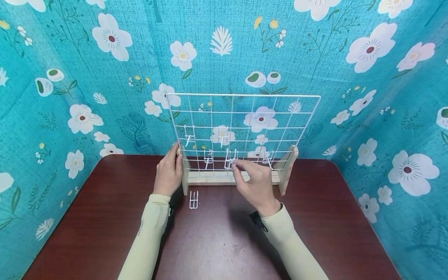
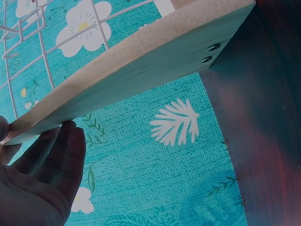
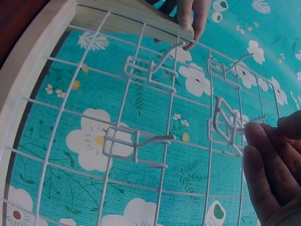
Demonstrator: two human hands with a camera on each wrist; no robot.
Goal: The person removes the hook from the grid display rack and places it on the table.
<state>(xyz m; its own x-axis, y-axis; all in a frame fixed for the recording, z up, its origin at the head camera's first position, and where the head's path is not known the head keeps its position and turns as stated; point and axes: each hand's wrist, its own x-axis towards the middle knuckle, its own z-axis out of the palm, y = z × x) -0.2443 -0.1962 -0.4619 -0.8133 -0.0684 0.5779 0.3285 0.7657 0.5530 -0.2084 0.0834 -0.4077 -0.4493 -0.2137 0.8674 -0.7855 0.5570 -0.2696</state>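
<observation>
A white wire grid panel stands upright between wooden side posts. My left hand grips the left wooden post, its fingers on the outer face in the left wrist view. With thumb and fingertips, my right hand pinches the prong of a white wire hook low in the middle of the grid. The hook's frame sits tilted against the grid wires. Other wire hooks hang on the grid, such as an upper left hook and a lower right hook.
One loose wire hook lies on the dark red-brown table, just in front of the stand's left end. A wooden base bar joins the posts. Behind everything hangs a turquoise flowered curtain.
</observation>
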